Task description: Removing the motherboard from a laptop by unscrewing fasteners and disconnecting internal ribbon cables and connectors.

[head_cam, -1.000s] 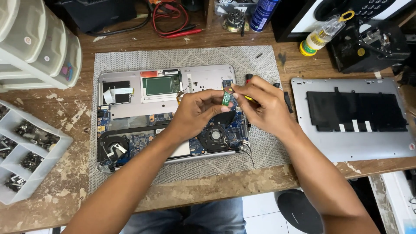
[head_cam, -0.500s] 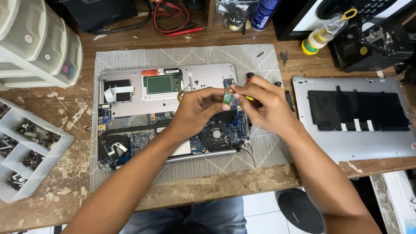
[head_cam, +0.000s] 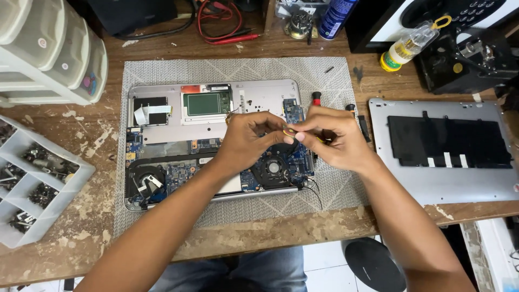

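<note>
**Opened laptop, small part in hand**

Laptop chassis (head_cam: pixel 216 146): under the grip, boards and fan (head_cam: pixel 273 166) exposed. Removed bottom cover (head_cam: pixel 448 151): right of grip, set aside. Left hand (head_cam: pixel 251 138), right hand (head_cam: pixel 330 138): fingertips pinching a tiny yellowish part (head_cam: pixel 290 132) together. Reassembly not begun.

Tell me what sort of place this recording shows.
Probably an electronics repair bench: an opened laptop lies on a grey mat, its removed bottom cover alongside, and a sorted screw tray sits nearby.
</note>
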